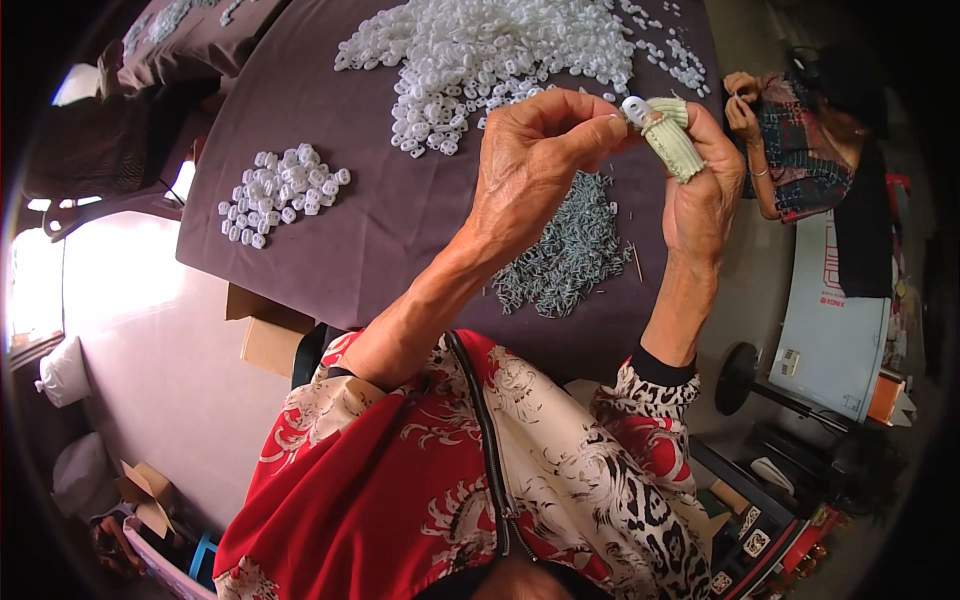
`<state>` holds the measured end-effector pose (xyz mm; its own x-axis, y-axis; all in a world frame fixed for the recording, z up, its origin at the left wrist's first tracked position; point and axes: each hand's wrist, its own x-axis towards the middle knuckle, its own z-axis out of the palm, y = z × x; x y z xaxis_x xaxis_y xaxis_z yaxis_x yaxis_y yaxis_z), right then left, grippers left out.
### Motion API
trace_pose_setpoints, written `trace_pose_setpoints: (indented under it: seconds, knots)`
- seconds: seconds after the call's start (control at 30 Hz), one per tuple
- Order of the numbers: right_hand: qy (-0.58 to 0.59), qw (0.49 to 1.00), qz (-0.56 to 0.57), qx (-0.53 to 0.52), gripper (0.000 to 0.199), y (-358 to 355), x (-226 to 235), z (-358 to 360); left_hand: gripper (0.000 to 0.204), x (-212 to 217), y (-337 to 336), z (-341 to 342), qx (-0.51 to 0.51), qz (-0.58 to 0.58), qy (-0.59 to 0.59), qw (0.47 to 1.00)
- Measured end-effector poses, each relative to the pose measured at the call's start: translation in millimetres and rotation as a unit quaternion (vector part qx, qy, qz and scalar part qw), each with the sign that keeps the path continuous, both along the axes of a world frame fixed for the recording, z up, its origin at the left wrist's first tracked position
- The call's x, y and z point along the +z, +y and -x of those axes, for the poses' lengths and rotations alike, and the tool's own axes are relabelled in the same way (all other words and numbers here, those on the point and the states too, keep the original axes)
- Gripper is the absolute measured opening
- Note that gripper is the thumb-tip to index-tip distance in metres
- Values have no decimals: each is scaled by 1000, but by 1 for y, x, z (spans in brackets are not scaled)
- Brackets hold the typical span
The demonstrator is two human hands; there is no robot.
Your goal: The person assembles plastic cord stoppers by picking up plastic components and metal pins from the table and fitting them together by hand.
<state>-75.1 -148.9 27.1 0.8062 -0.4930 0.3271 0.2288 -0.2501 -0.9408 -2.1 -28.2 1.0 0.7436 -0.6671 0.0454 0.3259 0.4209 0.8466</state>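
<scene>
My right hand (703,200) is closed around a small white oval plastic piece (634,107) with holes in it, gripped at the fingertips. Pale green ribbed covers (674,148) wrap some of its fingers. Beside the piece, my left hand (530,165) pinches thumb and forefinger together; whatever sits between those tips is too small to make out. Both hands are raised over the dark tablecloth (390,245). Beneath them lies a heap of small grey-green screws (565,255). A large mound of similar white pieces (500,50) spreads beyond my hands.
A smaller group of white pieces (283,195) lies at the left. Near the screws rests a thin stick (637,262). At the right sits another person (800,150), hands (741,105) together. A pale box (830,310) stands below them; a cardboard box (272,345) is by the table's near edge.
</scene>
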Motion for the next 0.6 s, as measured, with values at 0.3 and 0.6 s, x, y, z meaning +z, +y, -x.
trace_pose_setpoints:
  seconds: [0.3, 0.6]
  knots:
    - [28, 999, 41, 20, 14, -1, 3, 3, 18, 1, -1, 1, -2, 18, 4, 1000]
    - [33, 998, 62, 3, 14, -4, -2, 3, 19, -1, -1, 2, -15, 23, 20, 999]
